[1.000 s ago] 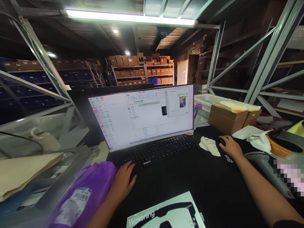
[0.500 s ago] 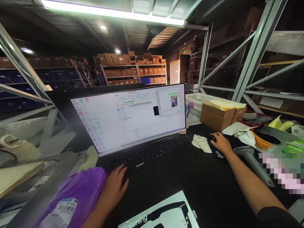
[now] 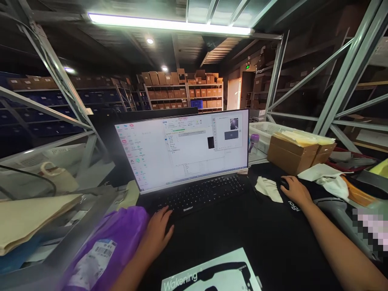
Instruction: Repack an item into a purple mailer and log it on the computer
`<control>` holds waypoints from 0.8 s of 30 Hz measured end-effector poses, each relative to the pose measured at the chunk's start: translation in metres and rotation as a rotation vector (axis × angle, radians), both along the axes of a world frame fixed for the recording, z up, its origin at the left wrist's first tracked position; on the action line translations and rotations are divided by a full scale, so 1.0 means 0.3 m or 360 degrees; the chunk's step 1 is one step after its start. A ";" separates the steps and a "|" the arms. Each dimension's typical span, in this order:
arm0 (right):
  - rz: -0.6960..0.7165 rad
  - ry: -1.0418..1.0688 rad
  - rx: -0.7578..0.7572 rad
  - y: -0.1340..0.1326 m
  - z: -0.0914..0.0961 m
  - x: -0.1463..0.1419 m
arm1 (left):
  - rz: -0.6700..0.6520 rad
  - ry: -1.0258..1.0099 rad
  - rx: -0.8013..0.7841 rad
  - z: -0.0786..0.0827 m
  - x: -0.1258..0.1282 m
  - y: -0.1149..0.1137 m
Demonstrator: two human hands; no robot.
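Observation:
My left hand [image 3: 159,228] lies at the front left corner of a black keyboard [image 3: 203,192], fingertips on or just at the keys and thumb spread away. Further right, my right hand [image 3: 295,190] covers a dark computer mouse [image 3: 284,184], only partly visible under the fingers, on a black mat marked "logi". Behind the keyboard stands a lit monitor [image 3: 182,153] with several windows on its screen. A purple plastic parcel [image 3: 127,226] with a white label is beside my left wrist. A white box [image 3: 212,273] printed "Wakening" lies at the front.
A crumpled tissue [image 3: 268,189] is left of the mouse, and a grey handheld scanner [image 3: 339,212] is beside my right forearm. Cardboard boxes [image 3: 292,153] and a white basket [image 3: 260,135] stand at the back right. Metal rack posts [image 3: 275,76] frame the desk.
The view has turned left, so everything sits further right in it. A dark picture has appeared under the photo in the screen's right-hand window. Both hands keep their places.

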State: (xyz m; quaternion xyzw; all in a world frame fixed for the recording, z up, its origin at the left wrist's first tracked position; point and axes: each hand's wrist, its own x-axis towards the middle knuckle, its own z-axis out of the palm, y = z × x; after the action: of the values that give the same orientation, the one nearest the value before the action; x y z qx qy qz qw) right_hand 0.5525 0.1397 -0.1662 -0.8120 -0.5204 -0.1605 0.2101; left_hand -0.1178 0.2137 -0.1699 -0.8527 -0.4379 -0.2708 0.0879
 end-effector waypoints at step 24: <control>0.0316 0.0057 0.0243 0.051 -0.069 0.080 | 0.0062 -0.0041 -0.0162 0.024 0.013 -0.044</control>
State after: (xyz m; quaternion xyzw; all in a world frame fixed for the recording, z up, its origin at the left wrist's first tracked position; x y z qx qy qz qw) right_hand 0.5766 0.1551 -0.1871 -0.7409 -0.5806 -0.1634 0.2955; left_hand -0.1138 0.2007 -0.1625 -0.8439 -0.4687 -0.2573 0.0439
